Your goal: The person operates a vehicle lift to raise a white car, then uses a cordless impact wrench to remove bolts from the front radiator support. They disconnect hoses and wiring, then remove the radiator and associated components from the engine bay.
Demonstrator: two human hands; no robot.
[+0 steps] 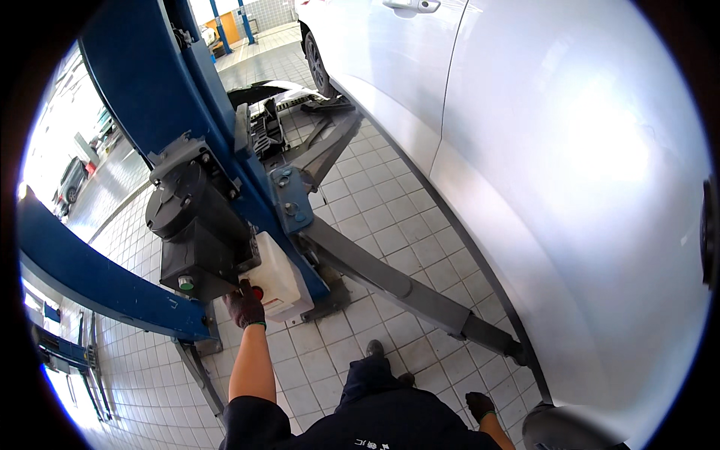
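Left hand (246, 306) is at the black box (196, 251), left; right hand (480, 406) hangs near right. I cannot tell either's finger spread. White lettering (372, 444) marks the shirt (397, 420).

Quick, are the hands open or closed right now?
Left hand: beside the white tank; grip can't be told.
Right hand: nothing seen in it; open or closed can't be told.

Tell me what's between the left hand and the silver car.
Head view: white tank, lower blue post, then grey lift arm over floor tiles.
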